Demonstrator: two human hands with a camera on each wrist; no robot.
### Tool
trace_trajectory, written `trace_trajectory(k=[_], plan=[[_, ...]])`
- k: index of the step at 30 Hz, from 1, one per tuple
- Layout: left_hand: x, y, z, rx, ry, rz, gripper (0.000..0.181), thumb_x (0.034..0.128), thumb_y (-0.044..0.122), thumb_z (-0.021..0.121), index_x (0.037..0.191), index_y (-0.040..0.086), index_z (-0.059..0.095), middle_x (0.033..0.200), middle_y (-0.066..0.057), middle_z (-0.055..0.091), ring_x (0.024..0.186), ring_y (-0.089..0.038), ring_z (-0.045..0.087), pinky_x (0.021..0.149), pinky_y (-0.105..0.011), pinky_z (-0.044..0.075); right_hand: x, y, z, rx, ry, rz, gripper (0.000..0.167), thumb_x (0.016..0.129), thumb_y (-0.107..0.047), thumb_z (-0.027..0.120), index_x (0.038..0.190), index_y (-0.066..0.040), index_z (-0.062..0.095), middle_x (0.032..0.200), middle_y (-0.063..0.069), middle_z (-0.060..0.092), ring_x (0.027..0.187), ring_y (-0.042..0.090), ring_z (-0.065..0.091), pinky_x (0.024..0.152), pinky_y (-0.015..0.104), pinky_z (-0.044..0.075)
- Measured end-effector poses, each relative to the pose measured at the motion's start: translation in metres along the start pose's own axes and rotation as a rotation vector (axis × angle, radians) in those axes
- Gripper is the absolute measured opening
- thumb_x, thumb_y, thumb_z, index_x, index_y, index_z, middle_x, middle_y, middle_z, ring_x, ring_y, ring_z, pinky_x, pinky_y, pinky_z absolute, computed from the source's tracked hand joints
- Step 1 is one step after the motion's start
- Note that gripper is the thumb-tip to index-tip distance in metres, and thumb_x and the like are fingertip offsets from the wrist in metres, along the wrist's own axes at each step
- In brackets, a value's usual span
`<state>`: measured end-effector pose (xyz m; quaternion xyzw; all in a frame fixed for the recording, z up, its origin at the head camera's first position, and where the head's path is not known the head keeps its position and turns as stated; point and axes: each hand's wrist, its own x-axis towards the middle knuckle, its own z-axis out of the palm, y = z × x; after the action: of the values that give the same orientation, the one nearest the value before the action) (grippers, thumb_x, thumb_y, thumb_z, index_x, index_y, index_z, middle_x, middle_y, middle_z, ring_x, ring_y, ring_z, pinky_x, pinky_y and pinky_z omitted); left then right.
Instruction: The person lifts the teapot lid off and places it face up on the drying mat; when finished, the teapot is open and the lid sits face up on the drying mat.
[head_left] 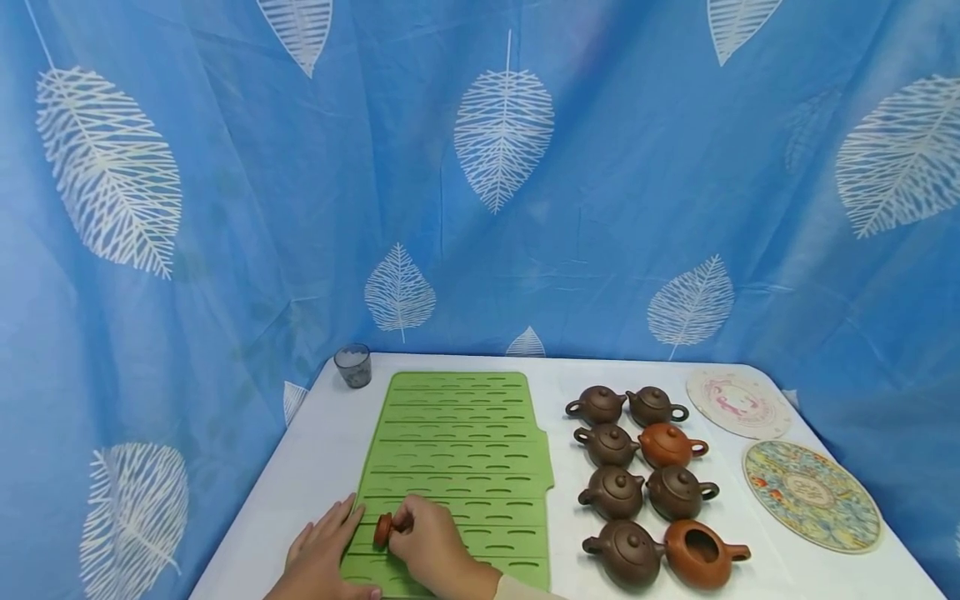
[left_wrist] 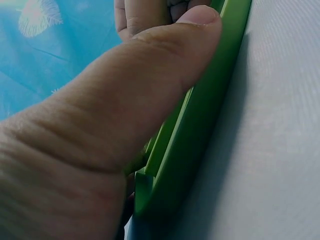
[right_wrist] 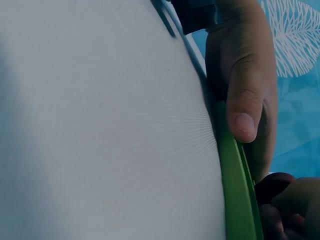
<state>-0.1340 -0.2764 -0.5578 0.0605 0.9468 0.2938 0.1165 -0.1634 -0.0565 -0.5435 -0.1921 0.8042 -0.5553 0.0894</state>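
From my remote station I see the right hand [head_left: 435, 542] pinching a reddish-brown lid [head_left: 382, 531], tipped on edge, at the near left part of the green mat [head_left: 465, 433]; the left hand [head_left: 322, 554] rests, fingers extended, at the mat's left edge. I judge the lid light, stiff and brittle, best held by its middle. The grip covers that part, and I cannot tell whether its rim touches the mat.
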Motion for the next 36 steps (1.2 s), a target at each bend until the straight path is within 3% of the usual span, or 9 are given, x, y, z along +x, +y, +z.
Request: trace_trajectory(k=[7, 13, 19, 27, 31, 36], plan=[[-0.001, 0.0, 0.001, -0.022, -0.007, -0.008, 0.122, 0.0709, 0.068, 0.088, 0.161, 0.0, 0.039, 0.171, -0.024, 0.026, 0.153, -0.055, 0.025, 0.124, -0.081, 0.016, -0.001, 0.0, -0.001, -0.013, 0.009, 0.009, 0.019, 0.091, -0.008, 0.079, 0.082, -0.017, 0.064, 0.071, -0.016, 0.062, 0.06, -0.004, 0.052, 0.05, 0.012, 0.046], [-0.001, 0.004, 0.001, -0.013, -0.004, -0.008, 0.121, 0.0723, 0.068, 0.087, 0.161, 0.001, 0.039, 0.171, -0.023, 0.026, 0.153, -0.055, 0.025, 0.126, -0.08, 0.015, -0.001, 0.002, -0.005, 0.011, 0.032, 0.021, 0.02, 0.088, -0.005, 0.08, 0.095, -0.013, 0.063, 0.079, -0.009, 0.061, 0.065, -0.001, 0.052, 0.054, 0.015, 0.049], [-0.003, 0.006, 0.0, 0.002, -0.003, -0.019, 0.122, 0.0712, 0.067, 0.088, 0.161, 0.0, 0.039, 0.17, -0.024, 0.028, 0.153, -0.054, 0.026, 0.125, -0.08, 0.017, -0.004, 0.002, -0.011, 0.029, 0.005, 0.032, 0.019, 0.09, -0.002, 0.078, 0.097, -0.012, 0.063, 0.079, -0.008, 0.058, 0.064, 0.001, 0.051, 0.052, 0.016, 0.046], [-0.003, 0.006, 0.0, 0.022, -0.019, -0.012, 0.122, 0.0708, 0.067, 0.088, 0.16, -0.001, 0.039, 0.169, -0.027, 0.028, 0.152, -0.056, 0.026, 0.125, -0.082, 0.015, -0.017, 0.001, -0.027, 0.101, -0.036, 0.065, 0.017, 0.092, 0.003, 0.069, 0.102, -0.009, 0.064, 0.087, -0.005, 0.062, 0.075, 0.001, 0.057, 0.06, 0.015, 0.052], [-0.002, 0.003, 0.001, 0.036, -0.009, 0.013, 0.121, 0.0711, 0.067, 0.087, 0.158, -0.003, 0.041, 0.167, -0.028, 0.029, 0.151, -0.057, 0.027, 0.124, -0.084, 0.016, -0.026, -0.006, -0.044, 0.036, -0.059, 0.0, 0.012, 0.097, -0.004, 0.068, 0.107, -0.009, 0.067, 0.091, -0.01, 0.063, 0.08, -0.002, 0.059, 0.066, 0.014, 0.057], [0.0, -0.002, 0.002, 0.04, 0.019, 0.04, 0.12, 0.0706, 0.066, 0.088, 0.157, -0.004, 0.043, 0.166, -0.029, 0.031, 0.15, -0.057, 0.03, 0.122, -0.083, 0.022, -0.037, -0.014, -0.076, -0.191, 0.014, -0.179, 0.011, 0.097, -0.006, 0.069, 0.105, -0.014, 0.069, 0.093, -0.016, 0.062, 0.082, -0.008, 0.058, 0.069, 0.012, 0.06]])
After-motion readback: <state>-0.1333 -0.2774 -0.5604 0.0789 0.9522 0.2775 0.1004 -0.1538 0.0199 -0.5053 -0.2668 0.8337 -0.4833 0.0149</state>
